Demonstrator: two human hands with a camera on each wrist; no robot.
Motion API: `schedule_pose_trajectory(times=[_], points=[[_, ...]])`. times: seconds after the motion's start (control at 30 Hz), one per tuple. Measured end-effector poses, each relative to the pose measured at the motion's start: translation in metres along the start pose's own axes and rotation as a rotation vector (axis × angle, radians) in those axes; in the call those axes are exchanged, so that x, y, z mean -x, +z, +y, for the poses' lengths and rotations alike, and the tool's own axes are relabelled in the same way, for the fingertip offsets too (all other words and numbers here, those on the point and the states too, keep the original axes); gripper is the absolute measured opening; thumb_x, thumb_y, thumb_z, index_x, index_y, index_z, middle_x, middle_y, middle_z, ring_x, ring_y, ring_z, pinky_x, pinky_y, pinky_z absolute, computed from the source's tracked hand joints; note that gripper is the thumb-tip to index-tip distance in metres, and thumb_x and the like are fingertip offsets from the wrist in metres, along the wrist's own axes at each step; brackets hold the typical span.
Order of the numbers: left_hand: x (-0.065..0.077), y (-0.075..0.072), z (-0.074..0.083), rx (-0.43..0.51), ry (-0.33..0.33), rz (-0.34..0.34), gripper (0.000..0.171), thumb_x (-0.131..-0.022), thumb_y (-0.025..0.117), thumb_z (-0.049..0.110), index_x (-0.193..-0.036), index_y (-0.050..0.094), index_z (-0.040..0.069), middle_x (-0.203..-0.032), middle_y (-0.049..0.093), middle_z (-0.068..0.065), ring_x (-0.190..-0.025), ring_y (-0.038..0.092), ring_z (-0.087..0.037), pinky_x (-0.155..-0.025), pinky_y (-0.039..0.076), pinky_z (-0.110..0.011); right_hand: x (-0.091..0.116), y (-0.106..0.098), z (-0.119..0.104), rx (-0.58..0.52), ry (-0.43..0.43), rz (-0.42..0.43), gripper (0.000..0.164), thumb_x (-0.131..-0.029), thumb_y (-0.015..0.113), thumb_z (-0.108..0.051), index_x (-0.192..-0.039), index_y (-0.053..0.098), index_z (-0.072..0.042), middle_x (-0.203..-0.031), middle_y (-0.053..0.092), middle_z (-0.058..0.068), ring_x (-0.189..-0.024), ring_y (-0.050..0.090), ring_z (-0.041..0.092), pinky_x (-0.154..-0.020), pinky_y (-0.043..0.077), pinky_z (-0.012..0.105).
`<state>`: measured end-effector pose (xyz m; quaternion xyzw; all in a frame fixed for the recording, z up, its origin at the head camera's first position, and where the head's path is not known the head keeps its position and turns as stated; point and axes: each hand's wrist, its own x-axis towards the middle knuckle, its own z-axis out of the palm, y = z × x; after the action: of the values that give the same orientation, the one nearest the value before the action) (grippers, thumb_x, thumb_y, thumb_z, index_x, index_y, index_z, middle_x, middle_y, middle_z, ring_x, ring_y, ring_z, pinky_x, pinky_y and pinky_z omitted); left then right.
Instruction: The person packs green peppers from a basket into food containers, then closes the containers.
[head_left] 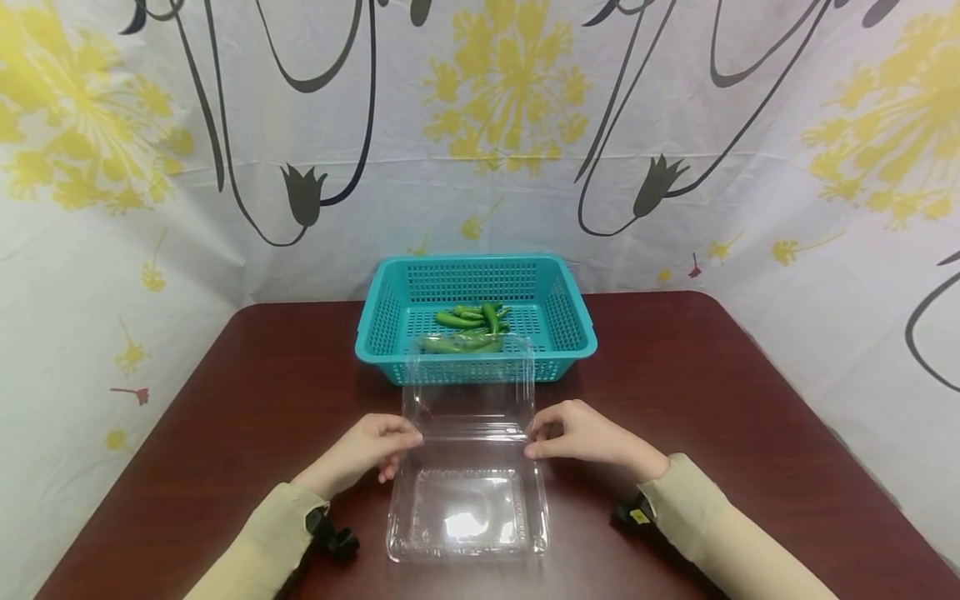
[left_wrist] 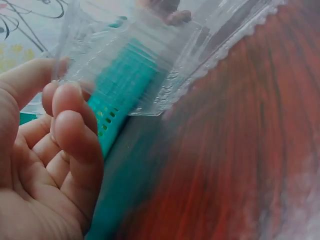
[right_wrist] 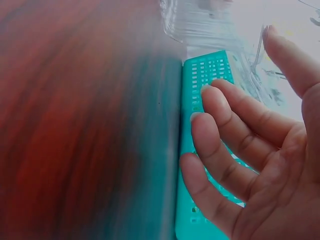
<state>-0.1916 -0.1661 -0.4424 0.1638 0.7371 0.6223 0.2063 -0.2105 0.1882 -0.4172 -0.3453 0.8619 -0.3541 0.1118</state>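
A clear plastic clamshell container (head_left: 467,508) stands open in the middle of the head view, its lid raised at the back in front of the basket. My left hand (head_left: 381,446) pinches its left side near the hinge between thumb and fingers. At the opposite side my right hand (head_left: 572,433) holds the hinge area, its thumb against the edge in the right wrist view and the other fingers loosely bent. Whether the container's base touches the table cannot be told. Several green peppers (head_left: 491,317) lie in a turquoise basket (head_left: 579,321) behind the lid.
The dark red wooden table (head_left: 675,367) runs back to a patterned cloth (head_left: 480,200) hanging behind and at both sides. Black wrist devices are strapped under both sleeves. Light glares off the container's base.
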Motion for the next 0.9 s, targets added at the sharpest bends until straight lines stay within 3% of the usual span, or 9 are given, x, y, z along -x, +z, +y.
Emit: schedule_pose_trajectory(times=[0.17, 0.43, 0.57, 0.73, 0.9], points=[[-0.001, -0.004, -0.007, 0.071, 0.029, 0.023, 0.028, -0.094, 0.062, 0.012, -0.096, 0.056, -0.016, -0.057, 0.048, -0.002, -0.047, 0.050, -0.010, -0.044, 0.044, -0.022, -0.011, 0.002, 0.000, -0.008, 0.004, 0.017, 0.022, -0.085, 0.074, -0.037, -0.093, 0.073, -0.016, -0.076, 0.066, -0.013, -0.066, 0.058, 0.005, -0.060, 0.050, 0.025], [0.002, -0.015, -0.014, 0.159, 0.070, 0.027, 0.022, -0.096, 0.057, 0.009, -0.076, 0.049, 0.007, -0.055, 0.046, -0.001, -0.046, 0.052, -0.011, -0.045, 0.046, -0.024, -0.027, -0.001, -0.001, 0.026, -0.042, 0.042, 0.016, -0.087, 0.072, -0.035, -0.092, 0.075, -0.020, -0.080, 0.067, -0.016, -0.070, 0.058, 0.003, -0.065, 0.051, 0.025], [0.006, -0.024, -0.015, 0.182, 0.078, 0.047, 0.019, -0.096, 0.056, 0.008, -0.078, 0.051, 0.007, -0.055, 0.047, 0.000, -0.045, 0.052, -0.010, -0.044, 0.046, -0.024, -0.033, -0.012, -0.005, 0.048, -0.058, 0.068, 0.014, -0.090, 0.070, -0.033, -0.093, 0.075, -0.021, -0.084, 0.067, -0.016, -0.073, 0.057, 0.004, -0.065, 0.050, 0.026], [0.009, -0.032, -0.018, 0.223, 0.067, 0.067, 0.017, -0.096, 0.054, 0.006, -0.079, 0.051, 0.007, -0.053, 0.048, 0.001, -0.044, 0.051, -0.009, -0.042, 0.045, -0.023, -0.041, -0.035, -0.015, 0.003, -0.021, 0.122, 0.020, -0.093, 0.067, -0.032, -0.095, 0.075, -0.014, -0.080, 0.068, -0.004, -0.067, 0.060, 0.014, -0.059, 0.051, 0.031], [0.008, -0.034, -0.018, 0.224, 0.057, 0.064, 0.017, -0.097, 0.055, 0.010, -0.080, 0.051, 0.008, -0.054, 0.047, 0.001, -0.045, 0.052, -0.010, -0.043, 0.046, -0.024, -0.057, -0.060, -0.026, -0.041, 0.005, 0.249, 0.027, -0.095, 0.064, -0.033, -0.090, 0.074, -0.009, -0.068, 0.061, 0.013, -0.058, 0.054, 0.027, -0.053, 0.046, 0.036]])
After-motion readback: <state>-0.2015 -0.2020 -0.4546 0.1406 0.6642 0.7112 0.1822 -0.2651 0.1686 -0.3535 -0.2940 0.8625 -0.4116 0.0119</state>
